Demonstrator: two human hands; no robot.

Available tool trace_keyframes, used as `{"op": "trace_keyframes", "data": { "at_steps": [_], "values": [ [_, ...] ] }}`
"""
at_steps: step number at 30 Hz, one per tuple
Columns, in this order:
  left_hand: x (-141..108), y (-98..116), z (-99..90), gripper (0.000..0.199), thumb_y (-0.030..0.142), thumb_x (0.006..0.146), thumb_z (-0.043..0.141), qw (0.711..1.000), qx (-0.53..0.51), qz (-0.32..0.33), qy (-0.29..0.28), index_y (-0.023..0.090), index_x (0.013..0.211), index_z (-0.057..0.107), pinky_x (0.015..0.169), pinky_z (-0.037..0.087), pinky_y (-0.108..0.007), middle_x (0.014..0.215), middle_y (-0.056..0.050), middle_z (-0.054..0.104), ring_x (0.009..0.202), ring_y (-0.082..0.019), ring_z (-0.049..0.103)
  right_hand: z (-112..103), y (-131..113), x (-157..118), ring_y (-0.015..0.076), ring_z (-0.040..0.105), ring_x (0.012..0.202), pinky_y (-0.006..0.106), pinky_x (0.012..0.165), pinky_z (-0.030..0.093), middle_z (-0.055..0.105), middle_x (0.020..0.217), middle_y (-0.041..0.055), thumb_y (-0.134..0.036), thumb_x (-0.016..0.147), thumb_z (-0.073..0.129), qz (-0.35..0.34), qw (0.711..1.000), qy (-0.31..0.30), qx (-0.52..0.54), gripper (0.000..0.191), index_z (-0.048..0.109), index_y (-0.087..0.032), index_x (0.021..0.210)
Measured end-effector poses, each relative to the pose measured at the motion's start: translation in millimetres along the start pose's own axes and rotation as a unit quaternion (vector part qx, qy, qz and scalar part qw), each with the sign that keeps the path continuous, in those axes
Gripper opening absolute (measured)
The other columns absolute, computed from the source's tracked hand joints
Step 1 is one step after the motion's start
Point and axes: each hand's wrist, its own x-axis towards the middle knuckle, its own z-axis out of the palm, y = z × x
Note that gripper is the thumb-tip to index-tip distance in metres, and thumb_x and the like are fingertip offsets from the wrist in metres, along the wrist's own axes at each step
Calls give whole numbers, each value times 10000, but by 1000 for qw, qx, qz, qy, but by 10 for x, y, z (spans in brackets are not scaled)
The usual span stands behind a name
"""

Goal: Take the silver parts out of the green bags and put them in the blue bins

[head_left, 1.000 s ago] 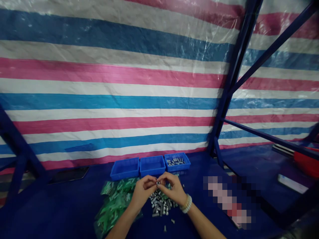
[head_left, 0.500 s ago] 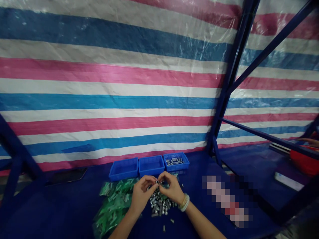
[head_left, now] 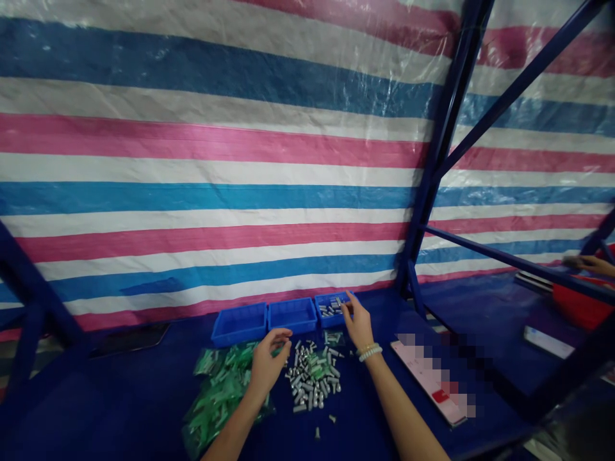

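My right hand (head_left: 358,323) is over the right blue bin (head_left: 321,318), which holds several small metal cylinders (head_left: 329,310). Its index finger and thumb are apart, close to the metal pieces there. My left hand (head_left: 270,358) hovers at the left side of a loose pile of shiny metal fittings (head_left: 307,387), fingers loosely curved with a gap to the thumb and nothing visible between them. Some green-tinted plastic packets lie on that pile. Left of my left hand are clear bags (head_left: 216,397) of green and pale parts.
Two more blue bins (head_left: 239,324) stand in the same row. A dark flat device (head_left: 132,339) lies at the left, a pink box (head_left: 427,384) at the right. Two loose screws (head_left: 317,433) are near the front. Beyond the blue frame post (head_left: 423,211), another person's hand (head_left: 596,264) is above a red container (head_left: 581,301).
My hands have parted from the fitting they held together above the pile. The right hand went up and right to the bin; the left moved slightly left and opened.
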Motion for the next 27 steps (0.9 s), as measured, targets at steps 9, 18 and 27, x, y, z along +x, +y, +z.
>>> {"op": "trace_keyframes", "data": {
  "at_steps": [9, 18, 27],
  "values": [
    [23, -57, -11, 253, 130, 810, 524, 945, 283, 110, -122, 215, 973, 699, 837, 441, -382, 982, -56, 718, 955, -250, 573, -72, -37, -176, 224, 646, 804, 357, 751, 516, 689, 938, 125, -278, 911, 416, -55, 994, 43, -89, 332, 616, -132, 1132],
    [-14, -112, 9, 305, 123, 908, 442, 896, 377, 124, -198, 260, 1116, 619, 802, 335, -373, 1083, -26, 697, 995, -243, 515, 41, -164, -278, 218, 622, 872, 376, 823, 475, 685, 938, 92, -216, 910, 442, -132, 987, 9, -89, 248, 627, -158, 1064],
    [39, -150, 29, 164, 101, 778, 609, 904, 380, 110, -164, 225, 884, 631, 774, 341, -343, 895, -20, 696, 955, -242, 534, 91, -209, -324, 216, 623, 873, 372, 808, 468, 686, 942, 85, -189, 905, 446, -149, 985, -26, -81, 232, 630, -171, 1045]
  ]
}}
